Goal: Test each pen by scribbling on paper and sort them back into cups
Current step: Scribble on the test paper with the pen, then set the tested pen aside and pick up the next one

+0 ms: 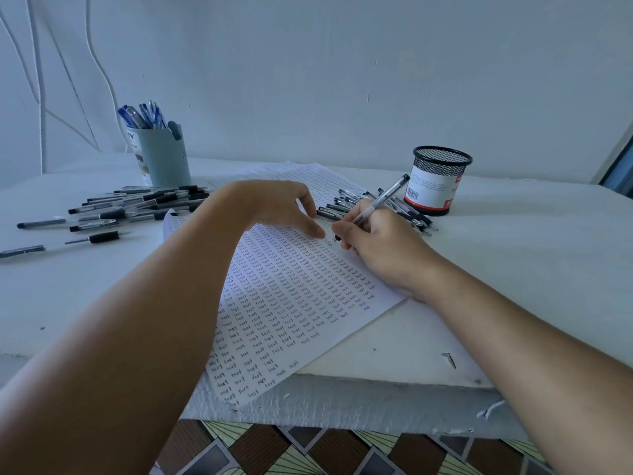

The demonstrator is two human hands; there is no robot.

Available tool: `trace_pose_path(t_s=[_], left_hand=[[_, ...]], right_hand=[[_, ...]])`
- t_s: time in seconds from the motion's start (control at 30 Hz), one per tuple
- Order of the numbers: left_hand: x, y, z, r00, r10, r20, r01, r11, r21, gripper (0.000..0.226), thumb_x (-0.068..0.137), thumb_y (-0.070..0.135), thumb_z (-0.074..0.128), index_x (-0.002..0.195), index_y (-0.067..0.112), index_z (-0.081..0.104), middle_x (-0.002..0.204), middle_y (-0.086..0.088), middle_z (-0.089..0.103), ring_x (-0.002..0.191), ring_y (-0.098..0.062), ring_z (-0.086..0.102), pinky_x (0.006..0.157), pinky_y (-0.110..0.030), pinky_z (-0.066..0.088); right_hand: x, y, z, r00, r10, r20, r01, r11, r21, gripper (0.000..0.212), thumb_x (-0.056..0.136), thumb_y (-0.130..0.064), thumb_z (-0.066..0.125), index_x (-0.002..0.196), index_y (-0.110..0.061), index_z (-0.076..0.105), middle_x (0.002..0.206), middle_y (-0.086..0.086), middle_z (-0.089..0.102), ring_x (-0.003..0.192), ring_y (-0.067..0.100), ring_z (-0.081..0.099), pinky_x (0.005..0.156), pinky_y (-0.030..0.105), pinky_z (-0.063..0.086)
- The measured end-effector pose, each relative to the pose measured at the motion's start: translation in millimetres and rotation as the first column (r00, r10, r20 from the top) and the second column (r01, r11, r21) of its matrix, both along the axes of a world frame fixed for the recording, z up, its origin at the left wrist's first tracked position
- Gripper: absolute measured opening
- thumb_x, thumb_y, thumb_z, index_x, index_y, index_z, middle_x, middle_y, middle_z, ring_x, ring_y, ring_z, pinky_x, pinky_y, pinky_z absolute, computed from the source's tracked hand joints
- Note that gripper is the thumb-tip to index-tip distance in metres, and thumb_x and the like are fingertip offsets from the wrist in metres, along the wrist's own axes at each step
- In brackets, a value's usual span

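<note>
Pale bluish-white wall behind; a white, rough-edged foam-like tabletop fills the view, with a patterned brown-and-green floor below its near edge. A large white sheet of paper lies angled across the table, covered in rows of the small handwritten word "test". Right hand rests on the sheet's right side, fingers and thumb curled round a clear-barrelled pen with a black cap end, tip down at the paper near the top of the written rows, barrel tilted up and away. Left hand is on the sheet just beside it, fingers relaxed and slightly bent, fingertips down on the paper, holding nothing. Behind the right hand, a heap of black-and-clear pens lies on the paper's far right edge, close to a black wire-mesh cup with a white and red label; its contents cannot be told. Far left, a pale grey-green plastic cup stands upright holding blue pens. In front of it, a second spread of black-gripped pens lies loose on the table, a few strays farther left.
</note>
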State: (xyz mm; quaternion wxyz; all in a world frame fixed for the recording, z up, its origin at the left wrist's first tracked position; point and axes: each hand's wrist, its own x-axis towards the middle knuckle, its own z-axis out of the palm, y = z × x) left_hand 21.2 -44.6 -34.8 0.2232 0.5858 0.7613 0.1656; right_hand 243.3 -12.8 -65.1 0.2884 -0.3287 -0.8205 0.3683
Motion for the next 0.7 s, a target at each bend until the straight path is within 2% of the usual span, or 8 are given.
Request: trace_pose_path(t_s=[0.7], left_hand=[[2.2, -1.2, 0.2, 1.000, 0.002, 0.011, -0.003, 1.000, 0.005, 0.051, 0.064, 0.062, 0.089, 0.103, 0.040, 0.065, 0.114, 0.007, 0.060, 0.112, -0.022, 0.057, 0.106, -0.049, 0.044]], right_hand=[[0.8, 0.3, 0.9, 1.000, -0.017, 0.014, 0.017, 0.999, 0.028, 0.016, 0.102, -0.039, 0.062, 0.093, -0.027, 0.061, 0.074, -0.013, 0.070, 0.062, -0.004, 0.058, 0.068, 0.028, 0.044]])
